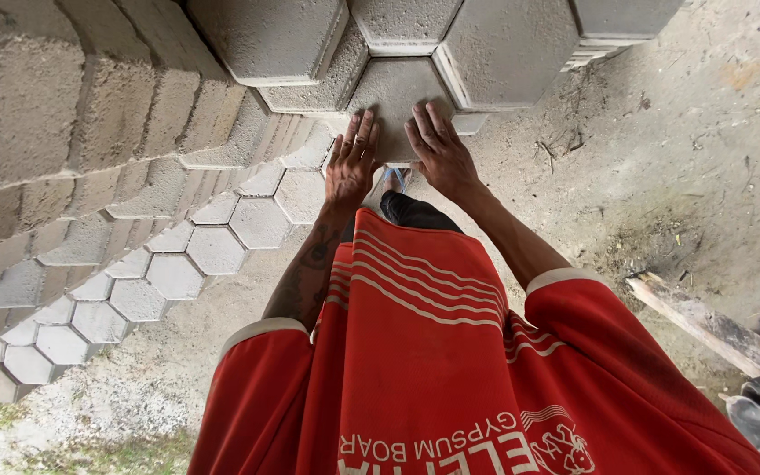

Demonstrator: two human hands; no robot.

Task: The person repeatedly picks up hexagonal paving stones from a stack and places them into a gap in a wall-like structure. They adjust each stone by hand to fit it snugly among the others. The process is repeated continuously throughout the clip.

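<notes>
Dirt yard (697, 132), grey hexagonal pavers stacked (72, 123). I saw left hand (350, 163), right hand (440, 151) flat, fingers spread on hexagonal paver (393, 92), seated among stack; no grip.

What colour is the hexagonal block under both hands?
Plain grey concrete, rough-grained; the hexagonal block shows best in the head view.

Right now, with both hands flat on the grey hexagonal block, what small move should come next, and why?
Probably lift both hands off: the left hand and right hand lie flat on the hexagonal block, which appears seated among its neighbours in the stack.
</notes>
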